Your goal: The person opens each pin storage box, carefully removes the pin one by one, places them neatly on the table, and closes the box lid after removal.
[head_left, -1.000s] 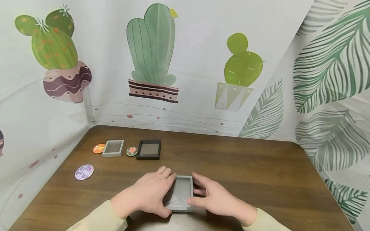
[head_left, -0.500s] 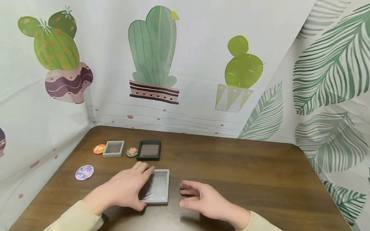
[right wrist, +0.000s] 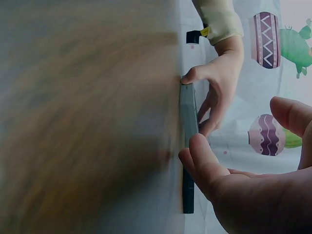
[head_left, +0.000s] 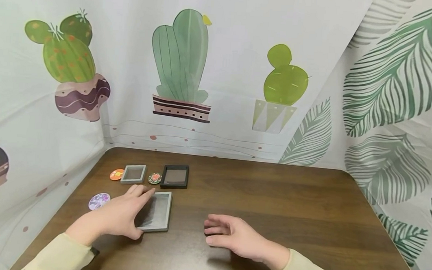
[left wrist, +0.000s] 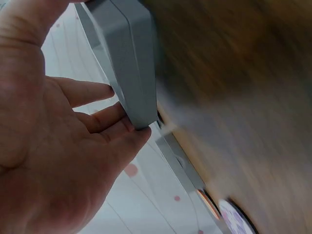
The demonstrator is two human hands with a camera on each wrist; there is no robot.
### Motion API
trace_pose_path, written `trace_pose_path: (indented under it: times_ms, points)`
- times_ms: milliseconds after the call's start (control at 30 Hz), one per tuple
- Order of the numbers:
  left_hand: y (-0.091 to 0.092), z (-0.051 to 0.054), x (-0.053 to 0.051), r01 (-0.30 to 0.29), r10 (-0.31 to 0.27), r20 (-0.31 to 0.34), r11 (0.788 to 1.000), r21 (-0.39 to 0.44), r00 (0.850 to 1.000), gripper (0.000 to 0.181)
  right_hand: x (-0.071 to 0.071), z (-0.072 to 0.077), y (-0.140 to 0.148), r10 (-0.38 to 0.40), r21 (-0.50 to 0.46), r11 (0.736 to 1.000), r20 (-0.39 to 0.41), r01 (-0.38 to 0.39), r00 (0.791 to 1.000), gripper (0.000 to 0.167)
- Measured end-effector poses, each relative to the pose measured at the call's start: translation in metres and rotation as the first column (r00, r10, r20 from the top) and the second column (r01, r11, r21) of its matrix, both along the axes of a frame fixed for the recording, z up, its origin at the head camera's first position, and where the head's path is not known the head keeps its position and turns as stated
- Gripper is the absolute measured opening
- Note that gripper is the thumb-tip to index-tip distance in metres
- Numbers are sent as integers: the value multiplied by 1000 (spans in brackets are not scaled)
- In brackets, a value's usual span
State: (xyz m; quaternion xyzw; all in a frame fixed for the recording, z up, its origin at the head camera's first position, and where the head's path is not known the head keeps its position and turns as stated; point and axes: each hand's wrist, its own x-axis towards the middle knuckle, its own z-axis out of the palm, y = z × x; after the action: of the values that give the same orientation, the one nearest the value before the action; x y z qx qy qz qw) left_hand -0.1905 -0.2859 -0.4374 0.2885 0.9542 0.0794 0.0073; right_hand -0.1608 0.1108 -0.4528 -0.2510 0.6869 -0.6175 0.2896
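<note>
My left hand [head_left: 116, 213] grips a grey square frame [head_left: 158, 210] with a clear window, low over or on the wooden table. Its thumb is at the near edge and its fingers are at the far edge. In the left wrist view, the fingertips touch the side of the grey frame [left wrist: 131, 68]. To the right, my right hand [head_left: 234, 236] hovers above the table with loosely bent fingers and holds nothing. Partly behind my left hand lies a purple-and-white round disc [head_left: 99, 201].
Along the back left of the table [head_left: 271, 203] lie an orange disc [head_left: 116, 174], a small light-grey frame [head_left: 133, 174], a dark floral disc [head_left: 154, 178] and a black frame [head_left: 175, 176]. Printed cloth [head_left: 237, 71] hangs behind the table and at its sides.
The grey frame has moved left with my left hand, from between both hands towards the purple disc. My right hand has come off the frame and drawn slightly away.
</note>
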Motion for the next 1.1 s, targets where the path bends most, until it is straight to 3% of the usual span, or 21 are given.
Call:
trace_pose_path:
  times_ms: [367,633,833,1100]
  points:
    - [-28,-2,-3,-31,30,77,999,17,997,116,3,10,-12,-12,15,1000,-12,12,1000,77]
    - [-46,1,-3,-79,79,68,997,-1,995,122,6,8,-28,13,40,999,-4,-13,1000,77]
    - [-57,-1,-4,-77,77,32,997,-11,997,119,4,5,-39,8,53,999,-4,-8,1000,76]
    - [-71,-4,-6,-93,94,57,996,-14,994,121,-5,8,-52,-10,74,997,-11,10,1000,78]
